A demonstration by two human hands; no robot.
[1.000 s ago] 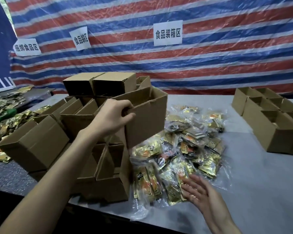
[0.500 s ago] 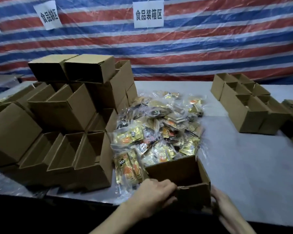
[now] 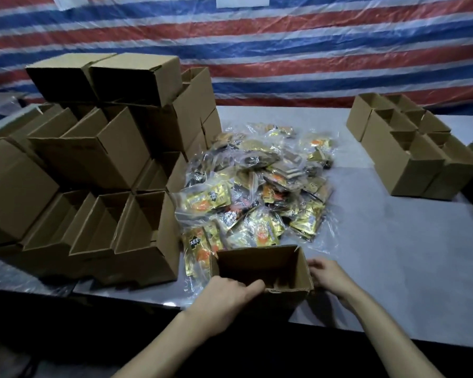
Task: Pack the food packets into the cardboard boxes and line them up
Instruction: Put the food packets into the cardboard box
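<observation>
Holding the open cardboard box (image 3: 257, 264) at the near edge of the desk (image 3: 393, 255), your left grip (image 3: 227, 294) curls over its near rim; your right grip (image 3: 329, 278) touches its right wall, clasp unclear. The food packets (image 3: 257, 192) lie heaped just behind.

Your left is walled by stacked boxes (image 3: 93, 170); packets (image 3: 257, 192) crowd ahead; bare surface (image 3: 393, 255) lies open toward the right-hand boxes (image 3: 410, 159).
</observation>
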